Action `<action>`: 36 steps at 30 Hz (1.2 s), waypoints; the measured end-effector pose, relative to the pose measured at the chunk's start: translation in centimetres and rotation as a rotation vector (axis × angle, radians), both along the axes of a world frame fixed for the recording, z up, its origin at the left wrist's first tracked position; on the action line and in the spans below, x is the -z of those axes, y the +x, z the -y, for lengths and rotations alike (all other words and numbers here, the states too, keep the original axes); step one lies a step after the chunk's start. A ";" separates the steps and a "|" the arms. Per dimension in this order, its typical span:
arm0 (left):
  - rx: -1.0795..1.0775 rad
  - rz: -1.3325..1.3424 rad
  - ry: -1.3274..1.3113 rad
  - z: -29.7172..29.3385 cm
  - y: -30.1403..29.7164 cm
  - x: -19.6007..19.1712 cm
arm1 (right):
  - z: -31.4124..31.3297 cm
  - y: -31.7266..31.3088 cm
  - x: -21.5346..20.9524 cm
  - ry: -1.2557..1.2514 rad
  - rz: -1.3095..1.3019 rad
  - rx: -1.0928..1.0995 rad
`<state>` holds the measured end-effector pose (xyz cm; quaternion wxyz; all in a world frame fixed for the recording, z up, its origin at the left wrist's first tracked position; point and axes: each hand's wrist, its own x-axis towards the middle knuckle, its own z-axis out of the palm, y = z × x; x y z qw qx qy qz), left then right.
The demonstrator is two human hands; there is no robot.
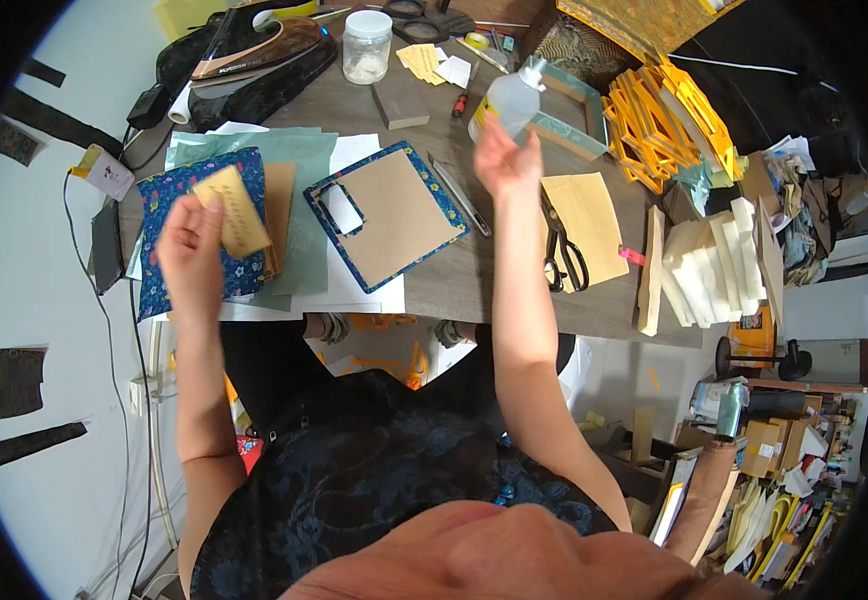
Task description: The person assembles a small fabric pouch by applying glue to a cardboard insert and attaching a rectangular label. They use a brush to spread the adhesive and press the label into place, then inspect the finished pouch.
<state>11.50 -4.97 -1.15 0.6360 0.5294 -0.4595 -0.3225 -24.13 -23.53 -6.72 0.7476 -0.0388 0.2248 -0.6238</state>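
My left hand (190, 245) is closed on a tan card (233, 212) with dark markings, held over blue floral fabric (169, 180). Beside it lies a blue-edged square panel (394, 225) with a tan face and a cut-out in one corner, where a white piece (341, 208) shows. My right hand (507, 160) is open, its fingers apart, in front of a clear pump bottle (510, 100) of whitish liquid. Its fingertips overlap the lower part of the bottle, and I cannot tell whether they touch. Black scissors (564, 255) lie on tan paper (589, 225), near my right forearm.
An iron (259, 45) stands at the back left, beside a white-lidded jar (367, 48). A dark block (400, 104) and a utility knife (461, 200) lie mid-table. Orange frames (654, 120) and cream slabs (719, 265) crowd the right side, with a pale green tray (569, 110) behind.
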 end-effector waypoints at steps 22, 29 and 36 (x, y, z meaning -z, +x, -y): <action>-0.356 0.442 -0.339 -1.1 0.1 -2.2 | -3.2 -8.6 -3.8 -0.199 -2.512 0.583; 0.315 0.242 -0.266 -2.3 -8.9 -4.1 | -21.3 -2.1 -9.4 -0.543 -1.450 0.112; 0.557 0.076 -0.052 -2.9 -11.1 -4.1 | -22.8 -2.5 -8.7 -0.578 -1.254 0.045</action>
